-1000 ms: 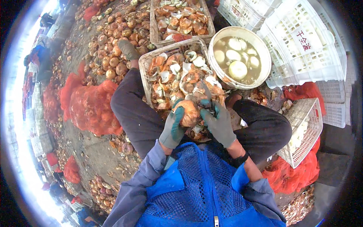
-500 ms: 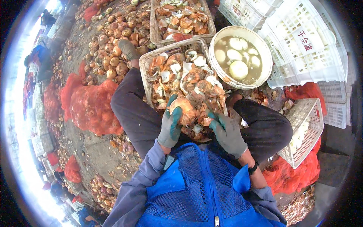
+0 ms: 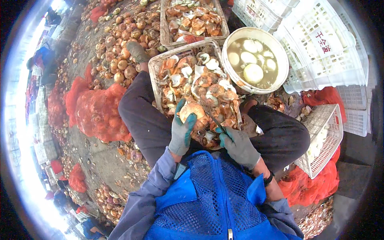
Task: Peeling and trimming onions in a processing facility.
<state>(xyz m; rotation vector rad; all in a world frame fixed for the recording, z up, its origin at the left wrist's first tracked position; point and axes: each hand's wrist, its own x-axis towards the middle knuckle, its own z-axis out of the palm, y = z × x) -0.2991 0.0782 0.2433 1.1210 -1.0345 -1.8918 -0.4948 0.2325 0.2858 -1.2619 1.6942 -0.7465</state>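
Note:
My left hand (image 3: pixel 181 135), in a grey and green glove, is closed around a large brown-skinned onion (image 3: pixel 193 113) above my lap. A knife (image 3: pixel 216 121) is gripped in my right hand (image 3: pixel 241 149), gloved the same way. Its thin dark blade points up and left toward the onion's right side; whether it touches is hard to tell. Just beyond both hands, a dirty pale plastic crate (image 3: pixel 153 78) is heaped with onion skins and scraps (image 3: pixel 214 82). My right hand's handle end is mostly hidden by the glove.
Right of the crate stands a white bucket (image 3: pixel 284 66) with peeled onions (image 3: pixel 253 74) in cloudy water. White crates (image 3: pixel 320 60) are stacked at the far right, a smaller crate (image 3: pixel 320 154) beside my right knee. Left lie red mesh sacks (image 3: pixel 100 112) and loose onions (image 3: pixel 120 64).
The knife blade now shows clearly between my hands, angled toward the onion. My right hand has turned slightly, its fingers more closed. The onion has turned a little in my left hand.

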